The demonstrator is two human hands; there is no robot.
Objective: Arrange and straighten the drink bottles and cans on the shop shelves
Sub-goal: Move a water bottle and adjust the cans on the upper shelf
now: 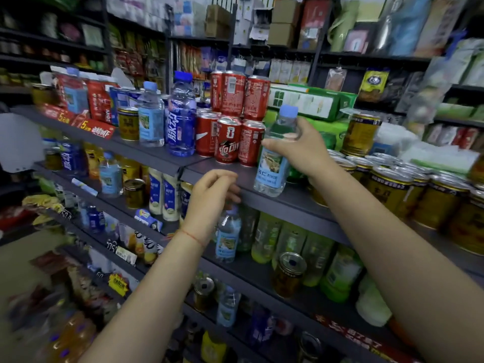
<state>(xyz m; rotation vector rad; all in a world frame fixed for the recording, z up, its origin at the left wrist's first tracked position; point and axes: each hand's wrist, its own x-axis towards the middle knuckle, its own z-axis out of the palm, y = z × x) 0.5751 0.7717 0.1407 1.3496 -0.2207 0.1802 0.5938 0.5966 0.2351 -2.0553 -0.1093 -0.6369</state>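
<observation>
Both forearms are bare from the bottom edge of the view up to the hands, with no sleeve showing on either one. The left hand has a thin red string bracelet tied round its wrist, a single fine cord lying slantwise across it. The right hand and its wrist wear nothing that shows: no ring, watch or band.
</observation>
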